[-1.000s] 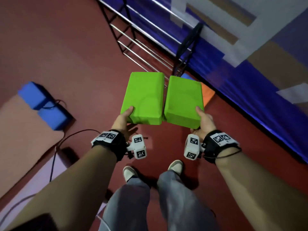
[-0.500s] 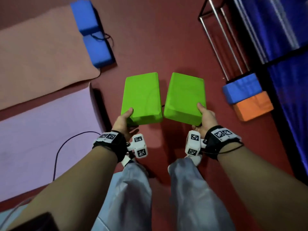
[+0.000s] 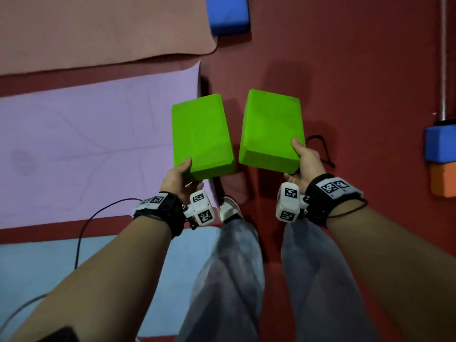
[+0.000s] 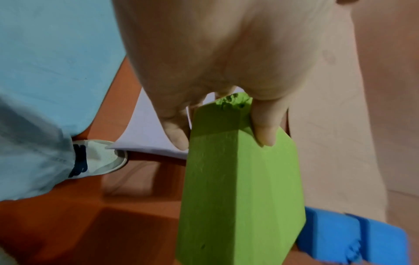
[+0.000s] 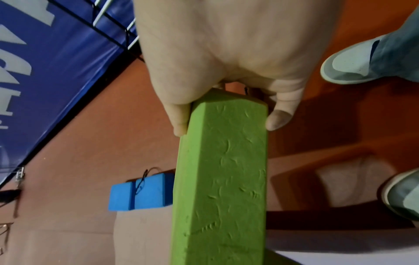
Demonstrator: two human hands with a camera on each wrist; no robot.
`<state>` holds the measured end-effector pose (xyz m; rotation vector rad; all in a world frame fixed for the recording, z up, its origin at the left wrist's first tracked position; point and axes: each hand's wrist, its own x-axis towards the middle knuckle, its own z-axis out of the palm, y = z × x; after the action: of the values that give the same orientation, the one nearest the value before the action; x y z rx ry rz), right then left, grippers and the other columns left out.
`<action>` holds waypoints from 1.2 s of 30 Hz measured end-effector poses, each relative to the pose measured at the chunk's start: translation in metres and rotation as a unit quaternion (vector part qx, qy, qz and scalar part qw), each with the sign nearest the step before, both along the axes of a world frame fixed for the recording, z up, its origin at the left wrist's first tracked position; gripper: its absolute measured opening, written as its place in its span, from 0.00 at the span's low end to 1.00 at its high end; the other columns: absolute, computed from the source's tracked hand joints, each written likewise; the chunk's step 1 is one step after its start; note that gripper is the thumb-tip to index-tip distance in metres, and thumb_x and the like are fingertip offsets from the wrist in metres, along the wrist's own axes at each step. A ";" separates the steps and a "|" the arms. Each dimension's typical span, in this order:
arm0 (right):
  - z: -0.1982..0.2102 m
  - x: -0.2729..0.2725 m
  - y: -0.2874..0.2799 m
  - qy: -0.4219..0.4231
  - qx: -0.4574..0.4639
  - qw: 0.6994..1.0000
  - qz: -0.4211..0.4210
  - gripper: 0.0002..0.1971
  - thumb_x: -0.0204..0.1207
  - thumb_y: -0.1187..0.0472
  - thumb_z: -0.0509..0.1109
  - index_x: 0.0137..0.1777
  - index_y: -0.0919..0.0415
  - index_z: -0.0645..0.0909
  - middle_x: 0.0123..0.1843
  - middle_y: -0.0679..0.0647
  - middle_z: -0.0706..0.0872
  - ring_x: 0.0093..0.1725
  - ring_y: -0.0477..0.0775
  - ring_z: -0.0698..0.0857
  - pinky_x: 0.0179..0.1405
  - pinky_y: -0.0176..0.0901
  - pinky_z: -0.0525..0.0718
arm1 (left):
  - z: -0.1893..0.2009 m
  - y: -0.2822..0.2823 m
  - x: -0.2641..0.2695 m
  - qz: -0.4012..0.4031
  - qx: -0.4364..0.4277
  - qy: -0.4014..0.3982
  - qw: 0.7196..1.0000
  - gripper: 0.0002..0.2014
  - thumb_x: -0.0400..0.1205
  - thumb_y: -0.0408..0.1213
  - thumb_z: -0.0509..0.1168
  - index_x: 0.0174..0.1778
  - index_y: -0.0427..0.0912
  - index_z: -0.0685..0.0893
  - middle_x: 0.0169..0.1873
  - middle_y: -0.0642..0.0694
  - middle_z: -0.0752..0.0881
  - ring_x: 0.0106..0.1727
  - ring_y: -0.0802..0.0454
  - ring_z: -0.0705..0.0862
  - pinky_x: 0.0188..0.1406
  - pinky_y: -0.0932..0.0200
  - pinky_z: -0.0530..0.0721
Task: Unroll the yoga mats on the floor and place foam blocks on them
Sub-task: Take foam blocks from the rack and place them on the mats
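Observation:
I carry two green foam blocks at waist height. My left hand [image 3: 181, 175] grips the near end of the left green block [image 3: 201, 135], thumb on top; the left wrist view shows that block [image 4: 240, 188] pinched between thumb and fingers. My right hand [image 3: 304, 161] grips the right green block [image 3: 271, 129] the same way, also seen in the right wrist view [image 5: 219, 179]. Three unrolled mats lie on the red floor to my left: a tan mat [image 3: 98, 28], a lilac mat [image 3: 86, 144] and a light blue mat [image 3: 111, 262]. The left block hangs over the lilac mat's right edge.
Blue foam blocks [image 3: 227, 14] sit at the tan mat's end. A blue block [image 3: 440, 144] and an orange block [image 3: 444, 180] lie at the right by a metal rack post [image 3: 444, 58]. A black cable [image 3: 98, 213] crosses the lilac mat. My feet stand below the blocks.
The view has swung left and down from the rack and blue wall toward the mats. Both hands still hold the green blocks, now slightly apart and nearer the lilac mat.

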<state>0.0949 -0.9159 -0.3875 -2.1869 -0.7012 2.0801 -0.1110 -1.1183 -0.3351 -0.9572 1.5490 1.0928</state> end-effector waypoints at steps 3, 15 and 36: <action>-0.028 -0.026 -0.018 0.004 -0.007 1.000 0.023 0.44 0.54 0.31 0.79 0.69 0.51 0.77 0.70 0.56 0.82 0.60 0.63 0.85 0.32 0.46 0.84 | -0.039 -0.037 -0.010 0.031 -0.008 -0.001 0.999 0.10 0.82 0.42 0.71 0.46 0.40 0.80 0.50 0.40 0.79 0.44 0.39 0.82 0.51 0.52 0.84; -0.130 -0.074 -0.023 0.000 0.032 0.995 0.094 0.45 0.51 0.29 0.79 0.69 0.47 0.77 0.70 0.53 0.82 0.65 0.64 0.83 0.36 0.50 0.86 | -0.170 -0.106 0.028 0.097 0.025 -0.018 0.995 0.19 0.85 0.34 0.66 0.73 0.41 0.78 0.67 0.37 0.83 0.59 0.34 0.85 0.66 0.41 0.83; -0.229 -0.021 -0.012 -0.053 0.144 0.983 0.097 0.15 0.77 0.43 0.71 0.56 0.46 0.71 0.64 0.52 0.82 0.59 0.56 0.85 0.38 0.47 0.89 | -0.318 -0.040 0.108 -0.236 -0.022 0.071 0.969 0.32 0.70 0.34 0.78 0.67 0.42 0.70 0.61 0.39 0.85 0.58 0.40 0.87 0.62 0.39 0.86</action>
<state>0.0741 -0.9282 -0.6163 -2.1502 -1.1874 1.8087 -0.0029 -1.1583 -0.6531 -0.5015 1.8063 0.8000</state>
